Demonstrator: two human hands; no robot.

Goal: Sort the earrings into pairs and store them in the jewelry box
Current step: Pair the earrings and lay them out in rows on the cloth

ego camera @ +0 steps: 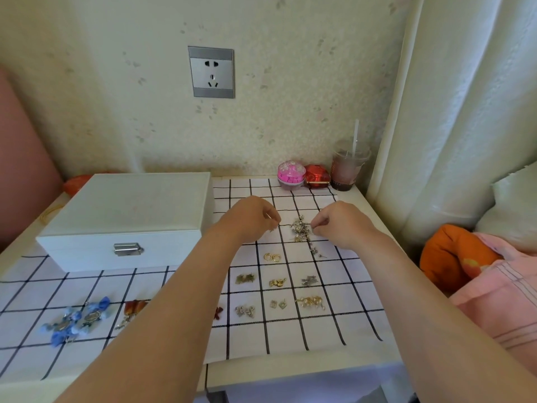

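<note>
A white jewelry box (130, 216) with a metal clasp stands closed at the left of the table. A heap of unsorted small earrings (300, 229) lies on the checked cloth (290, 333). My left hand (252, 218) is just left of the heap, its fingertips pinching a small earring. My right hand (338, 225) is on the heap's right edge, fingers curled and pinching an earring there. Below the heap, sorted pairs lie in separate squares: gold hoops (272, 257), gold pieces (277, 283), silver pieces (308, 280), pearl drops (311, 303). Blue flower earrings (77, 319) lie at the front left.
A pink round tin (291, 175), a red box (317, 176) and a plastic cup with a straw (347, 168) stand at the back right by the wall. Curtains hang at the right. An orange cushion (453, 257) and pink cloth lie beyond the table's right edge.
</note>
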